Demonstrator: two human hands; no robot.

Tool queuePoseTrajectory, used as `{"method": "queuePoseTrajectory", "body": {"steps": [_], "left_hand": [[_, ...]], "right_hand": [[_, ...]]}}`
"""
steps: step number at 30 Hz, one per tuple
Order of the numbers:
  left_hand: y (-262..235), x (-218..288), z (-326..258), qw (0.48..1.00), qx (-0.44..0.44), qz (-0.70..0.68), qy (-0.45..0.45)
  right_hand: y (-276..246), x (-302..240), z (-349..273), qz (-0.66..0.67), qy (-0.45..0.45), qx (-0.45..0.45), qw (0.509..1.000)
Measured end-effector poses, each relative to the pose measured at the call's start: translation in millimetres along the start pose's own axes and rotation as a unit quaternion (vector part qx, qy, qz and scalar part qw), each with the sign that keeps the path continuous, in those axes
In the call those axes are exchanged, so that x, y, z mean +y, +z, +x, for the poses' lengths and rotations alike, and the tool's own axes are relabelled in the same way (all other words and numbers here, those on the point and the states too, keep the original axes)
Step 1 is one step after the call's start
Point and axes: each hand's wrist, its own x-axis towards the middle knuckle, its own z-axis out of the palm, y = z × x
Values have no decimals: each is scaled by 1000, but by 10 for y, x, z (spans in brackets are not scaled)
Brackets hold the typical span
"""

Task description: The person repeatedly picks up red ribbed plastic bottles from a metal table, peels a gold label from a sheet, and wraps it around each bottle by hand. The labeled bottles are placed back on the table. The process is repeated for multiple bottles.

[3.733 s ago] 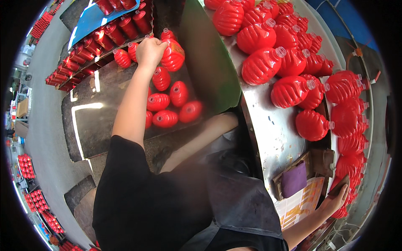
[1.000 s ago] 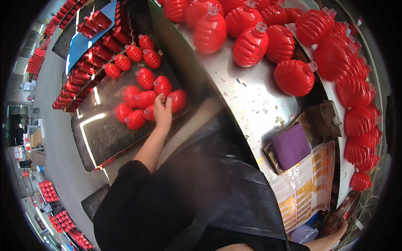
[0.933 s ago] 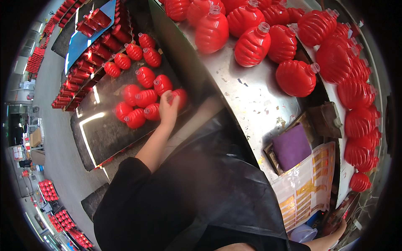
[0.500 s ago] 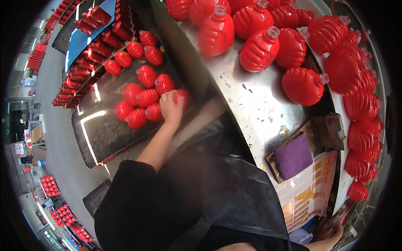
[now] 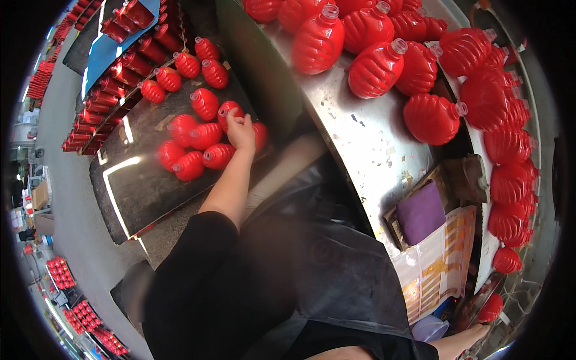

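On the low dark table at left, my left hand (image 5: 242, 132) is among several red ribbed plastic bottles with clear necks. Its fingertips reach over the near end of one red bottle (image 5: 227, 110); they look apart rather than wrapped round it. Another bottle (image 5: 260, 137) lies just beside that hand, partly covered by it. Far to the lower right, my right hand (image 5: 476, 331) is at the underside of a small-looking red bottle (image 5: 491, 308) near the picture's rim. It appears to hold this bottle, though most of its fingers are hidden.
A metal worktop (image 5: 366, 141) carries large red bottles. An open box with a purple pad (image 5: 422, 213) sits on it, beside a taped sheet (image 5: 433, 273). Filled red bottles line the rim at right. Stacked red containers (image 5: 123, 75) and a blue board (image 5: 99, 66) stand at far left.
My left hand has left the bottle nearest the table edge and moved up to the one beyond it. A red bottle has come into view at my right hand. The view has shifted slightly.
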Motion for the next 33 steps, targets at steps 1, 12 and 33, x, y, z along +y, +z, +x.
{"method": "queuePoseTrajectory", "body": {"steps": [1,12,33], "left_hand": [[18,-20,54,997,62,-48,-24],[117,-748,830,977,13,-166,-133],[-1469,1192,-117,967,-232,-106,-4]], "right_hand": [[-51,-53,8,3,-3,0,1000],[-869,-910,48,12,-7,85,996],[2464,-1488,-3536,-233,-142,-467,841]]}}
